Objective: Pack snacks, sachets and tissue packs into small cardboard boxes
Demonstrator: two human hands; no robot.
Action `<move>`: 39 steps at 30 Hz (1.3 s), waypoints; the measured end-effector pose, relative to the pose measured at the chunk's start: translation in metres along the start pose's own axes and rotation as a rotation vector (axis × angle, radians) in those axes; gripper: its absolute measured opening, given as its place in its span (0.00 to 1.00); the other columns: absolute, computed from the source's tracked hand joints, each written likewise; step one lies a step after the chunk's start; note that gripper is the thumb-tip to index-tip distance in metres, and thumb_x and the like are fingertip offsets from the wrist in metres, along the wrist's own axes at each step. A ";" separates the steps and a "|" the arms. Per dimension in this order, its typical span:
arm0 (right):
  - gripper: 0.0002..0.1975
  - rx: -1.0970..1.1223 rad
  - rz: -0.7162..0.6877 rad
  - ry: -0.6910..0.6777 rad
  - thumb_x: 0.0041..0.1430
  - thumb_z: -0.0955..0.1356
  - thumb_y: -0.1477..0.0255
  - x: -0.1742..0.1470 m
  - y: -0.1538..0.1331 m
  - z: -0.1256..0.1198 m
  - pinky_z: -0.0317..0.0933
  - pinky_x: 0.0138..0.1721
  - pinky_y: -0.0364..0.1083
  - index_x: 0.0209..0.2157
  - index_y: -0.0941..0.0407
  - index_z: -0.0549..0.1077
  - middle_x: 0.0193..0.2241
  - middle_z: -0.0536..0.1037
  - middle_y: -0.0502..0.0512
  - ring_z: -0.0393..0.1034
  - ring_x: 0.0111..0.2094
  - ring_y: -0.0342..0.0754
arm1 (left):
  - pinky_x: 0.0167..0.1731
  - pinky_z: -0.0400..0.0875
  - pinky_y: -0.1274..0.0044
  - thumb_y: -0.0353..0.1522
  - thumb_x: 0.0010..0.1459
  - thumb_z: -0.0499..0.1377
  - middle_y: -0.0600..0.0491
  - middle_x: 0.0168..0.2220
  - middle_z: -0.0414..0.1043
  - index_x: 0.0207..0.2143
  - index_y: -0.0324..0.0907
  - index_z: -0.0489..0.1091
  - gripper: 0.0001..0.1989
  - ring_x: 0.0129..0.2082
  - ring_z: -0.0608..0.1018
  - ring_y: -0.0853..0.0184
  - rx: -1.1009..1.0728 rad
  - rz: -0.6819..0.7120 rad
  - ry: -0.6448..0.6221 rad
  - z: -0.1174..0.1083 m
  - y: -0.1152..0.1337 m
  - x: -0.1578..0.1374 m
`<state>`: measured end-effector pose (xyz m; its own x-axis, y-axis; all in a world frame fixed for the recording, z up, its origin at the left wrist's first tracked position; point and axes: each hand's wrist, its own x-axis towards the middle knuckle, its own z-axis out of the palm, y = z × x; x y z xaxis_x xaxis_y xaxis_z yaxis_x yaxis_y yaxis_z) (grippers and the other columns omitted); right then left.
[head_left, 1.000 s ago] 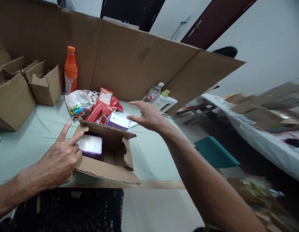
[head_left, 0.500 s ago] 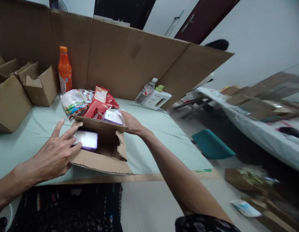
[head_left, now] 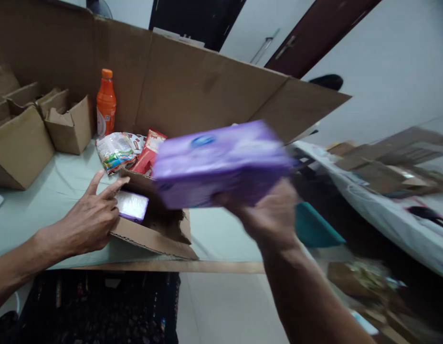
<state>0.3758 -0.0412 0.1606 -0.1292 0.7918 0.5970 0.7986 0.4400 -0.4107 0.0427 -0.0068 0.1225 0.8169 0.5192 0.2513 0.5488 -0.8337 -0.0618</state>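
My right hand [head_left: 268, 210] is closed around a purple tissue pack [head_left: 217, 160], held up in front of the camera and blurred by motion. Below and left of it, an open cardboard box [head_left: 153, 236] rests at the table's front edge. Inside the box lies another purple-and-white tissue pack [head_left: 132, 205], pale end showing. My left hand [head_left: 90, 217] grips the box's left side, two digits stretched out and the others bent over the wall. Behind the box are a red snack packet [head_left: 146, 160] and a colourful snack bag [head_left: 115, 152], partly overlapping.
An orange drink bottle [head_left: 106, 105] stands at the back, beside small cardboard boxes [head_left: 69, 126] on the left. A cardboard screen [head_left: 193, 81] borders the table's far side. To the right are a teal stool [head_left: 316, 227] and another cluttered table [head_left: 393, 210].
My right hand has lifted the tissue pack from behind the box, bringing it up, rightward and close to the camera. My left hand stays at the box with its fingers slightly shifted.
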 end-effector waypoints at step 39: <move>0.12 -0.240 0.010 -0.335 0.70 0.64 0.69 -0.023 -0.016 0.006 0.65 0.40 0.49 0.41 0.54 0.79 0.38 0.84 0.57 0.77 0.37 0.51 | 0.68 0.60 0.50 0.25 0.57 0.58 0.40 0.74 0.48 0.68 0.45 0.58 0.36 0.72 0.58 0.46 -0.225 -0.016 0.314 0.008 -0.004 -0.026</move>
<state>0.3621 -0.0637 0.1498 -0.2734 0.9069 0.3206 0.9100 0.3518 -0.2193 0.0210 -0.0158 0.1088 0.6957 0.4782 0.5360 0.4796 -0.8647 0.1491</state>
